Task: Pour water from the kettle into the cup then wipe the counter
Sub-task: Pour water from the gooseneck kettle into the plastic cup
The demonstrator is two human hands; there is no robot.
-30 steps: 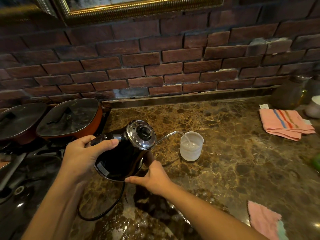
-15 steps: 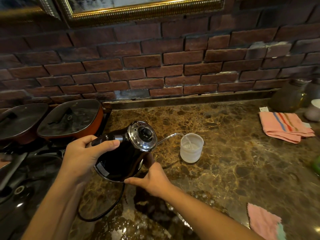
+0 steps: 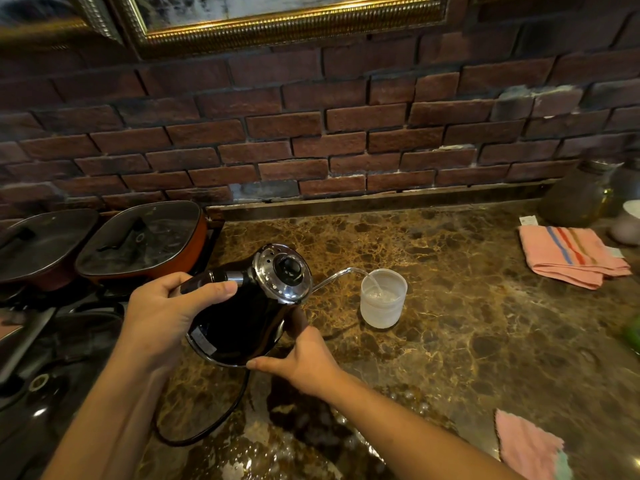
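A black kettle with a chrome lid is tilted to the right above the brown marble counter. My left hand grips its handle. My right hand holds the kettle's lower rim from below. The thin curved spout reaches over a frosted translucent cup standing on the counter, and a thin stream of water runs into it. The cup holds some water. A pink cloth lies at the counter's near right edge.
A striped pink towel lies folded at the back right beside a dark jar and a pale container. Two lidded square pans stand at the left. A black cord loops below the kettle. Brick wall behind.
The kettle stays tilted and the stream keeps running into the cup. Both hands hold nearly the same position; the view has shifted slightly.
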